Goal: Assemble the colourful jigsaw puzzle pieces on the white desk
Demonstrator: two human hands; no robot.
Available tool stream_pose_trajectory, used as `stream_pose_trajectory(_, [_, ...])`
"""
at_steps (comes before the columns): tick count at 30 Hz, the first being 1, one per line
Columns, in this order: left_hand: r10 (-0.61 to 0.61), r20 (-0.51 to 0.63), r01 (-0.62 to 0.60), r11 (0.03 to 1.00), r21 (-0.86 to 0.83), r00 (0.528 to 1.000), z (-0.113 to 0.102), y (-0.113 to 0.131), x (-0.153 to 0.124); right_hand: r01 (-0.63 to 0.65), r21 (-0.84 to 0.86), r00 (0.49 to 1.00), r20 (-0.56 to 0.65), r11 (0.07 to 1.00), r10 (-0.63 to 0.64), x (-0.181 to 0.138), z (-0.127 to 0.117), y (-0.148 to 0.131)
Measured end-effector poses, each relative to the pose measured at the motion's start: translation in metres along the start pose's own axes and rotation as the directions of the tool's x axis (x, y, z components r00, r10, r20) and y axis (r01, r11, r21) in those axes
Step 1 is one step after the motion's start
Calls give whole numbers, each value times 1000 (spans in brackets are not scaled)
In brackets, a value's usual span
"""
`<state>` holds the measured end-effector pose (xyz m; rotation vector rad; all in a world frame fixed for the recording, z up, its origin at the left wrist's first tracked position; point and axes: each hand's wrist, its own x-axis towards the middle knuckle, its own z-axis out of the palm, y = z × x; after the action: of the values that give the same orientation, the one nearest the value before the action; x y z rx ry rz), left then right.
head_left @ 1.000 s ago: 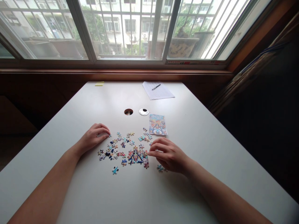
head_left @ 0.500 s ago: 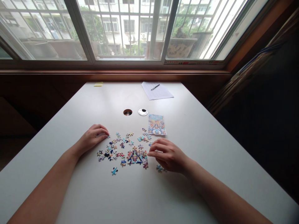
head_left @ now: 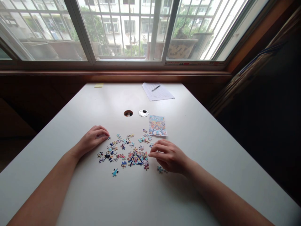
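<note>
A partly joined jigsaw puzzle (head_left: 138, 159) lies on the white table, its pieces locked into a colourful block with dark slanting lines. My right hand (head_left: 171, 156) rests just right of that block, fingers curled and fingertips close to its right edge; what they hold, if anything, is hidden. Left of the loose puzzle pieces (head_left: 113, 152), my left hand (head_left: 96, 137) lies with thumb and fingers closed at a small bluish puzzle piece (head_left: 109, 137). A single blue piece (head_left: 115, 172) sits nearer me. More pieces (head_left: 161, 169) lie partly under my right hand.
A printed picture sheet (head_left: 157, 125) lies beyond my right hand. Farther back are a round cable hole (head_left: 128, 113), its silver cover (head_left: 143, 113), paper sheets (head_left: 157, 93) with a pen (head_left: 155, 88), and a yellow note (head_left: 98, 85). A window (head_left: 127, 31) stands behind the table (head_left: 117, 201).
</note>
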<state>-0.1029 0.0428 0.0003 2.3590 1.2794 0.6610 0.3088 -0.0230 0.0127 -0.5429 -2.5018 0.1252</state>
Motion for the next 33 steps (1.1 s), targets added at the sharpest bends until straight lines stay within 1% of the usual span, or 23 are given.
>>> stream_pose_trajectory(10, [7,-8,-7,1000,11,1000,-2,4,0,-8,-4,1000,-21,1000,8,-1,0,1])
stream_pose_trajectory(14, [4,-7,-4,1000,9,1000,-1,4,0,-21,16,997,-74,1000,22,-1,-2,1])
stream_pose_trajectory(17, [4,-7,-4,1000,6,1000,-1,6,0,-72,71,983,-164,995,83,-2,-4,2])
stream_pose_trajectory(19, [3,-8,-2,1000,4,1000,-2,7,1,-126,126,958,-241,984,153,-4,-5,4])
stream_pose_trajectory(21, [2,-10,-2,1000,2,1000,-2,7,1,-185,185,921,-309,965,236,-7,-6,7])
stream_pose_trajectory(23, [-3,-9,3,1000,-3,1000,-1,6,0,-237,235,885,-348,943,310,-10,-6,11])
stream_pose_trajectory(28, [-40,-23,39,997,-71,999,-2,4,-1,-359,290,799,-396,887,453,-16,-7,19])
stream_pose_trajectory(33, [-101,-57,91,983,-161,993,-5,7,-1,-433,299,743,-416,850,524,-18,-6,24])
